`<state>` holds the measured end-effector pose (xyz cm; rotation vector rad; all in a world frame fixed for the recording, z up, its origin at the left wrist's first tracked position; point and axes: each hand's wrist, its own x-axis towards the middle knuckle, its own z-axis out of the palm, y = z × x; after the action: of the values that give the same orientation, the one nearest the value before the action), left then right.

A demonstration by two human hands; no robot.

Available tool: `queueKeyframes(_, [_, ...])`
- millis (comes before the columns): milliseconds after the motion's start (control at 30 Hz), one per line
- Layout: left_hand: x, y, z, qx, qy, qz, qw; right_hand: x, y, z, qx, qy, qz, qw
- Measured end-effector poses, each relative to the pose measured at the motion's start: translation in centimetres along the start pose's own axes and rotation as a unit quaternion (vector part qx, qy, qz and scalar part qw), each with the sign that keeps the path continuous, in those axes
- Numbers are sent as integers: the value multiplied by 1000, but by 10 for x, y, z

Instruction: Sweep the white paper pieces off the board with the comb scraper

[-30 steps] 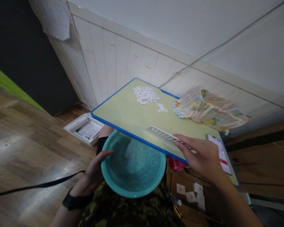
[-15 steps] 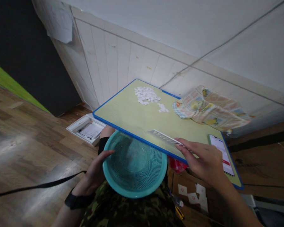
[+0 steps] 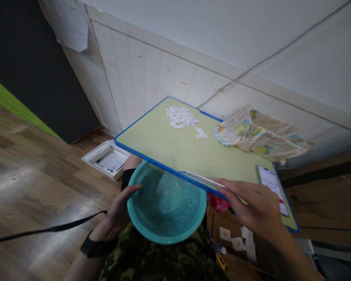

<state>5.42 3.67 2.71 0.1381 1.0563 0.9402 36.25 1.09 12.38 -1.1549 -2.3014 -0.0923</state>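
My left hand (image 3: pixel 117 212) holds the rim of a teal plastic basket (image 3: pixel 166 205) on my lap, just under the near edge of a low green table with a blue rim (image 3: pixel 152 156). My right hand (image 3: pixel 253 203) rests its fingers, closed together, on a clear ruler-like strip (image 3: pixel 199 178) lying at the table's near edge. A pile of small white pieces (image 3: pixel 179 117) sits at the far side of the tabletop.
A patterned cloth (image 3: pixel 259 134) lies on the table's right part. A phone (image 3: pixel 272 188) with a lit screen lies near my right hand. A white tray with papers (image 3: pixel 107 158) sits on the wooden floor. Cardboard with white scraps (image 3: pixel 242 240) lies below the table.
My right hand has drawn the clear strip toward me, from the tabletop to its near edge above the basket. The left hand and basket stay put.
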Motion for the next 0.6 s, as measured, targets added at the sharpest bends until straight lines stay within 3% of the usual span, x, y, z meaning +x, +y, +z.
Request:
queueKeyframes(200, [3,-2,-4,8,-25,10,1000,0,-1,-1,6,-1,-4,1000])
queueKeyframes(400, [4,-2,-5,14,-11,16,1000,4,-3,-6,-18,24,11,999])
queueKeyframes(500, [6,-3,-7,27,-17,25,999,9,15,-5,-85,68,48,993])
queueKeyframes(600, [7,-4,-8,36,-15,16,999,23,50,1,-138,126,94,978])
